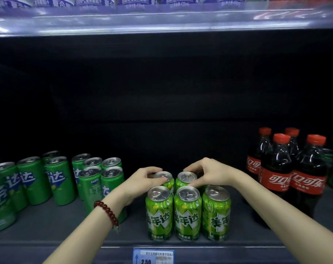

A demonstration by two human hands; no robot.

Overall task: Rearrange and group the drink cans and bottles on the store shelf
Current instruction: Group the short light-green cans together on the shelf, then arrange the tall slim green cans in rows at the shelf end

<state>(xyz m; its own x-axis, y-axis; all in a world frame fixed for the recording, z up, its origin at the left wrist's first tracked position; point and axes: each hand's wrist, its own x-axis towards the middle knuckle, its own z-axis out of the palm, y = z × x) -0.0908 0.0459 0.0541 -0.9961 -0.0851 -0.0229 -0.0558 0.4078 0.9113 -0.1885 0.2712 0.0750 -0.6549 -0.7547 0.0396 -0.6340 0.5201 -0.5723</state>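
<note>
Each hand's grip curls around a rear can.

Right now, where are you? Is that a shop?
Most likely a shop's drinks shelf. Green cans and cola bottles stand grouped in rows, more drinks fill the shelf above, and a price tag reading 2.50 sits on the front edge.

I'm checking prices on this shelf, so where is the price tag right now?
In the head view the price tag sits on the shelf's front edge, bottom centre, directly below the front row of light green cans and between the person's two forearms.
</note>
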